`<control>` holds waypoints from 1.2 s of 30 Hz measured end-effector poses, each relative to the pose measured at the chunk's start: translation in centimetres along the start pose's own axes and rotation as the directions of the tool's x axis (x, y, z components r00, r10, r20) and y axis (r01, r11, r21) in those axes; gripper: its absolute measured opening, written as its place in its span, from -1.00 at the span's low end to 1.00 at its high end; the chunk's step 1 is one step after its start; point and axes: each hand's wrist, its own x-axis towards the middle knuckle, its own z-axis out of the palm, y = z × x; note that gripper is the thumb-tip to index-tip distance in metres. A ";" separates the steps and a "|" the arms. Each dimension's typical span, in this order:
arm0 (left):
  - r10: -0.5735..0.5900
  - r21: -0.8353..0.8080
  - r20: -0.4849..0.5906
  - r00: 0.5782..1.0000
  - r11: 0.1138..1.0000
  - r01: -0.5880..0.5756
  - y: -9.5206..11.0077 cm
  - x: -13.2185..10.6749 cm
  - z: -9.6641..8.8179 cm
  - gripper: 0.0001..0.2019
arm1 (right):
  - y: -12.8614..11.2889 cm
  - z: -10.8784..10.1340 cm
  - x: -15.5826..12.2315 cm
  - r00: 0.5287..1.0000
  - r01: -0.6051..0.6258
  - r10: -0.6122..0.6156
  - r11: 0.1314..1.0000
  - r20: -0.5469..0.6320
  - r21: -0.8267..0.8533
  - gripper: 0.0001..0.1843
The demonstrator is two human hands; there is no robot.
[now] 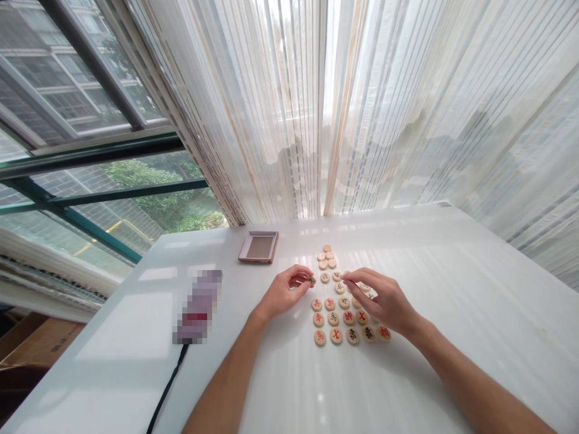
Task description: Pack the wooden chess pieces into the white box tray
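Note:
Round wooden Chinese chess pieces [335,318] lie in rows on the white table, face up with red or black characters. My left hand [287,289] is left of the rows, its thumb and fingers pinching one chess piece [311,279] on edge. Over the right part of the upper rows is my right hand [377,296], fingers drawn together beside a piece with a black character [336,276]. What those fingertips hold, if anything, is hidden. Several pieces under that hand are partly covered. Beyond the rows sits a small group of blank-looking pieces [327,248].
A shallow open box [259,247] lies at the table's far left. Nearer on the left is a pixelated purplish object [198,307] with a black cable [168,386]. The white table [474,289] reaches sheer striped curtains [289,108] and a window. A cardboard box [43,340] stands beyond the left edge.

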 end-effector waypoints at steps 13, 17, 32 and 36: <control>-0.021 0.052 0.008 1.000 0.998 0.021 -0.7 0.0 0.1 -0.71 | 0.0 -0.1 0.1 1.000 0.022 -0.022 1.000 0.001 -0.005 -0.79; -0.021 0.069 0.001 1.000 0.997 0.021 -0.6 0.0 0.1 -0.69 | 0.0 -0.1 0.1 1.000 0.031 -0.031 0.999 -0.006 -0.011 -0.80; 0.014 0.009 -0.104 0.995 1.000 -0.013 -0.6 0.1 1.2 -0.81 | -0.2 -0.5 0.4 0.999 0.037 -0.038 0.999 -0.021 -0.027 -0.81; 0.020 0.034 -0.173 0.985 0.999 -0.015 -0.8 0.2 2.2 -0.80 | -0.1 -0.5 0.4 0.998 0.052 -0.052 0.998 -0.022 -0.024 -0.81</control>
